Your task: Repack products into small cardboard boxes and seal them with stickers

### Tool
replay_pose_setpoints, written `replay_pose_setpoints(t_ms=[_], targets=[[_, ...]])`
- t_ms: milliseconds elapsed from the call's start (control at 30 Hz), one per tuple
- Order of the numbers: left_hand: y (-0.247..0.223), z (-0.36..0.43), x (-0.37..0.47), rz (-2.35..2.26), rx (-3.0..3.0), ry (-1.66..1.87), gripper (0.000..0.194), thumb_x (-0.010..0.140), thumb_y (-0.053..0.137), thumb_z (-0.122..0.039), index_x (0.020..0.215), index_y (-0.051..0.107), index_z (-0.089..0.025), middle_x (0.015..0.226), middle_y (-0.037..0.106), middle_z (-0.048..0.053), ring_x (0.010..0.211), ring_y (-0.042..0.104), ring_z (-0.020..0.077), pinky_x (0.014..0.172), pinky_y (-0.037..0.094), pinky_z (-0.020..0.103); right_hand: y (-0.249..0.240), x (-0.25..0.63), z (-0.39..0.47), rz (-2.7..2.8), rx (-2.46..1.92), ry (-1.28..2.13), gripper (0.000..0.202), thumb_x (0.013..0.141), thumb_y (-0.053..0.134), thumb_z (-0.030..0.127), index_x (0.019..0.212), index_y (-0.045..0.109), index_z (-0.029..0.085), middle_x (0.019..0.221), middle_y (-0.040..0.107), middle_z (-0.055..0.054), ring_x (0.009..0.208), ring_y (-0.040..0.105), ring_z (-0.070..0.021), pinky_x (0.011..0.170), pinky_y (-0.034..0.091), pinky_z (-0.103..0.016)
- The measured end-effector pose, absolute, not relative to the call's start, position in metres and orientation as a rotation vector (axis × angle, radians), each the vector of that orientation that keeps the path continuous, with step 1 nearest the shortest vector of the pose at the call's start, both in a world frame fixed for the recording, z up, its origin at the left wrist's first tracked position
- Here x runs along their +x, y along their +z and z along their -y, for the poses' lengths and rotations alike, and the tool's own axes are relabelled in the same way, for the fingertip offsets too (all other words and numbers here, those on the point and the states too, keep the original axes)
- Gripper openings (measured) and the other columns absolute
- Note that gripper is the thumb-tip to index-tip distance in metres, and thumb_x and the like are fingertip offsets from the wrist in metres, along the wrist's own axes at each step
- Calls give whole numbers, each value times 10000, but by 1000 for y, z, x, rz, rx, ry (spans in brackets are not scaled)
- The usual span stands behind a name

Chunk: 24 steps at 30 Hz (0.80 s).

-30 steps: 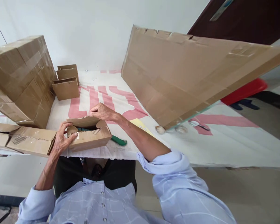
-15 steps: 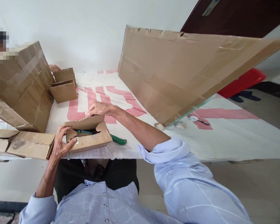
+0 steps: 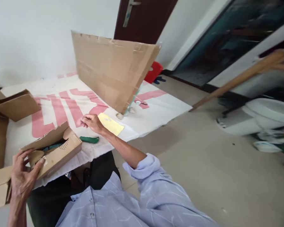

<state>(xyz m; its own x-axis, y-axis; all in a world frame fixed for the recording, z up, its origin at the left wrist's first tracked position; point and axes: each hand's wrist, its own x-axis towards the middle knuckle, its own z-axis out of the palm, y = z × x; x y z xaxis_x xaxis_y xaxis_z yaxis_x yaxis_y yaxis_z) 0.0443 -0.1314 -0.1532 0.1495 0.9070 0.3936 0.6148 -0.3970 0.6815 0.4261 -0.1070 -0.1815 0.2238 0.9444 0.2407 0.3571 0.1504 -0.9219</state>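
My left hand (image 3: pixel 23 171) grips the left end of a small open cardboard box (image 3: pixel 61 154), thumb on the near wall and fingers over the far side. Something teal shows inside the box; the rest of its contents is hidden. My right hand (image 3: pixel 92 122) is over the table beyond the box's right end, its fingertips pinched together. Whether a small piece sits between them I cannot make out. Just right of that hand lies a yellow sheet (image 3: pixel 113 125) with small pale bits on it. A green-handled tool (image 3: pixel 89 139) rests between the box and my right forearm.
A large cardboard panel (image 3: pixel 113 72) stands upright across the table (image 3: pixel 156 113). An open carton (image 3: pixel 20 107) is at the left, and another box (image 3: pixel 0 189) sits by my left wrist. A red stool (image 3: pixel 153 72) is behind the panel; a white tub (image 3: pixel 269 113) stands at right.
My view has swung to the right. My right hand has left the box's far flap and moved right, toward the yellow sheet, now uncovered. My left hand keeps its hold on the box.
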Motion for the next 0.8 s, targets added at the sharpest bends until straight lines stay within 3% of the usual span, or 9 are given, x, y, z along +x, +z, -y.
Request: replay_pose_setpoints(t_ms=[133,333,500,800], targets=[[-154,126,49,-1518,2052,1124,585,749,845,-645,1207,736,-297,1410,631,76,1282,700,401,1092,637,622,-214,515,155,1198,-1779,289,346,1031,471,385,895,708,172,876,768,-69,756,669,-174,709,523,-275],[-149,126,56,-1602,2033,1117,497,736,843,-671,1152,756,-413,1360,647,18,1281,699,411,1124,620,691,-227,626,179,1089,-2073,-88,275,1019,494,264,899,730,187,1031,765,-162,975,640,-262,830,438,-343],[-143,128,60,-1641,2037,1134,492,730,844,-665,1149,779,-414,1360,663,11,1264,719,398,1080,662,657,-251,650,166,1219,-2230,-226,308,1047,490,211,926,769,161,1057,766,-192,935,612,-263,763,364,-352],[-146,128,59,-1652,2037,1145,501,718,852,-649,1160,786,-422,1379,651,9,1228,727,395,1077,663,648,-281,647,163,1438,-2280,-256,322,1078,511,190,951,803,145,1062,770,-170,938,602,-246,724,348,-347]])
